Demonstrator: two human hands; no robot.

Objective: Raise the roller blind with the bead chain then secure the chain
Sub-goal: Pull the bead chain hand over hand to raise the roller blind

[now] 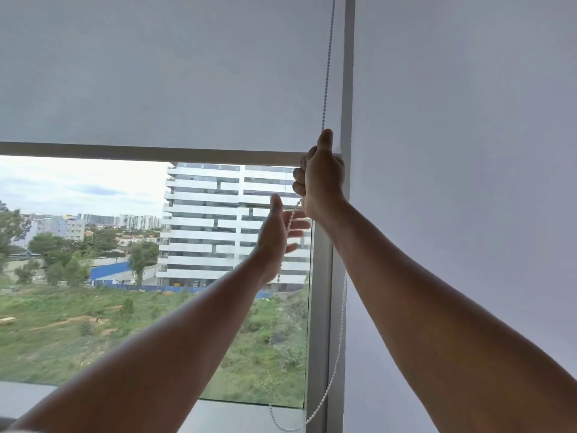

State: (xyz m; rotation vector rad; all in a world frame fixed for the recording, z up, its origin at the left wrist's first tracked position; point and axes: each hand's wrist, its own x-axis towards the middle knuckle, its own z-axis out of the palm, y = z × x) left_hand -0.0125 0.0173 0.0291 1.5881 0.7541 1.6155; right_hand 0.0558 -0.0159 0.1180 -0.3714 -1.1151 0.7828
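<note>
A pale grey roller blind (162,73) covers the upper part of the window, and its bottom bar (150,151) hangs roughly a third of the way down the frame. The white bead chain (327,57) runs down the blind's right edge. My right hand (321,176) is closed in a fist around the chain level with the bottom bar. Just below and to the left, my left hand (278,232) has its fingers spread, and the chain passes over its palm. Below the hands the chain hangs in a loose loop (331,382) down to the sill.
A white window frame post (321,307) stands right of the glass, and a second lowered blind (468,151) fills the right side. A grey sill (249,417) runs along the bottom. Outside are a tall white building and a green field.
</note>
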